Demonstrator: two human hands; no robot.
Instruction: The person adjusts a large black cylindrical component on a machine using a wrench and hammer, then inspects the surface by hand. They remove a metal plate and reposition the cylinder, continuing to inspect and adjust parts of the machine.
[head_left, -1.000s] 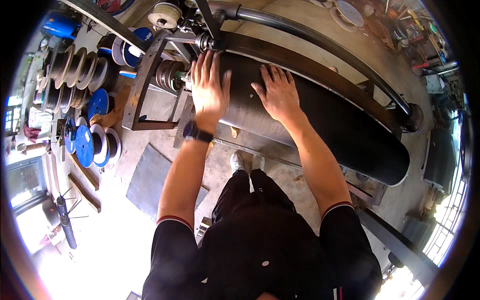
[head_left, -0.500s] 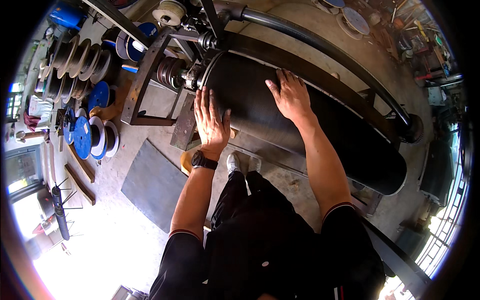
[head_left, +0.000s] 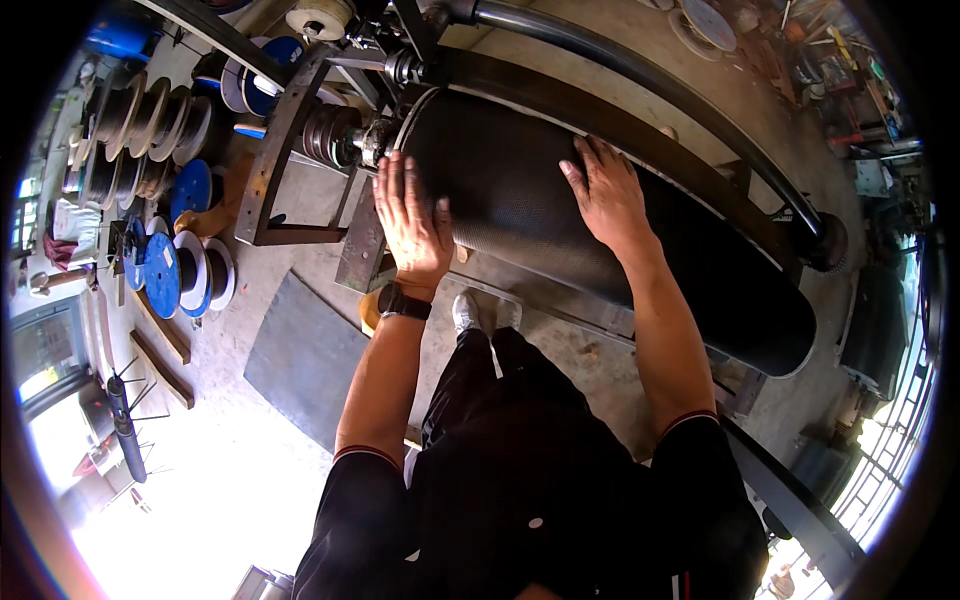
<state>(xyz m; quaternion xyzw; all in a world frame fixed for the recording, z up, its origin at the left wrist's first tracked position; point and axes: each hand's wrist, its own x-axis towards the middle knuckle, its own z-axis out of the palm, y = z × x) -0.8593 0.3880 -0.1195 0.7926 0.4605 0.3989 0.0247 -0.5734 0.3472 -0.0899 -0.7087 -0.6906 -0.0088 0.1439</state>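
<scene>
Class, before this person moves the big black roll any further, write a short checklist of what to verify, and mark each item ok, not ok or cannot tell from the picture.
1. Left hand flat on the black roll, near its left end: ok.
2. Right hand flat on the roll's top, fingers spread: ok.
3. Fingers away from the shaft fittings at the roll's left end: not ok, the left fingertips lie close to them.
4. Feet on the bare floor below the roll: ok.
5. Roll seated in the metal frame at both ends: cannot tell.
6. Wristwatch clear of the roll: ok.
</scene>
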